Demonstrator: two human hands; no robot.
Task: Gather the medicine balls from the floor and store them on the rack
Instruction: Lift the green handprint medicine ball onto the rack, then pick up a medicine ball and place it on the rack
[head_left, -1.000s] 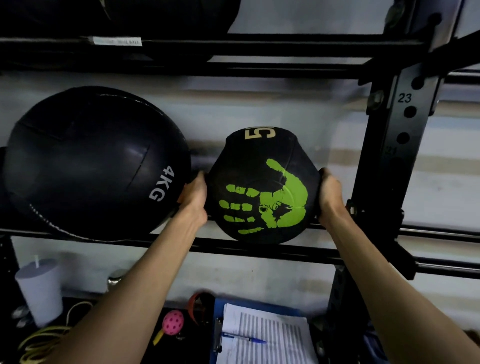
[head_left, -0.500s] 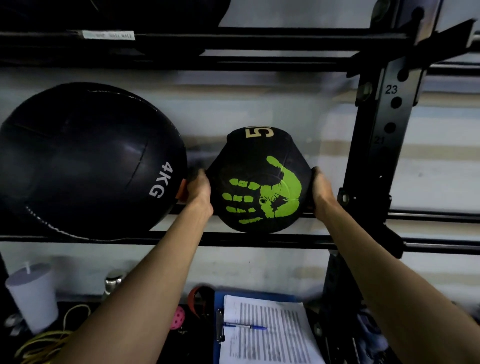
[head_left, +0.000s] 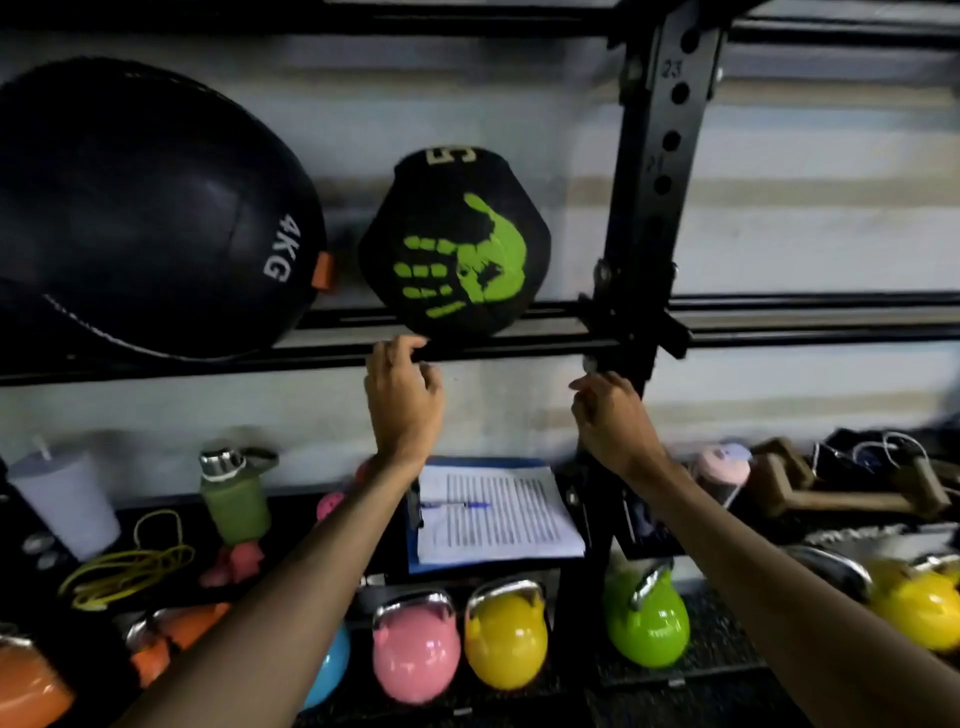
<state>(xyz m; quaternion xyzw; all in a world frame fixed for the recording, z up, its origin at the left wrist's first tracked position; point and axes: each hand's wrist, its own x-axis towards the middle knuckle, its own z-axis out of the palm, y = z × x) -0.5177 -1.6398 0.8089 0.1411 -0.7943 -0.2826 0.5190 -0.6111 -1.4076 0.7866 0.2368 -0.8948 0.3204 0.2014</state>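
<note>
Head view: the black medicine ball with green handprint (head_left: 454, 244) is seated on the black steel rack (head_left: 662, 218) beside the large black 4KG ball (head_left: 145, 208), the left hand (head_left: 402, 400) and right hand (head_left: 613, 421) are held below it with fingers loosely curled and empty, and any balls left on the floor cannot be determined.

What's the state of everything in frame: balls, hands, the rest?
handprint ball: resting on the rack rails, no hand on it
4KG ball: on the same rails, left of it, apart
left hand: below the handprint ball, loosely curled, holds nothing
right hand: same, holds nothing
cup: upright, lidded
clipboard: lying flat, pen on top
</note>
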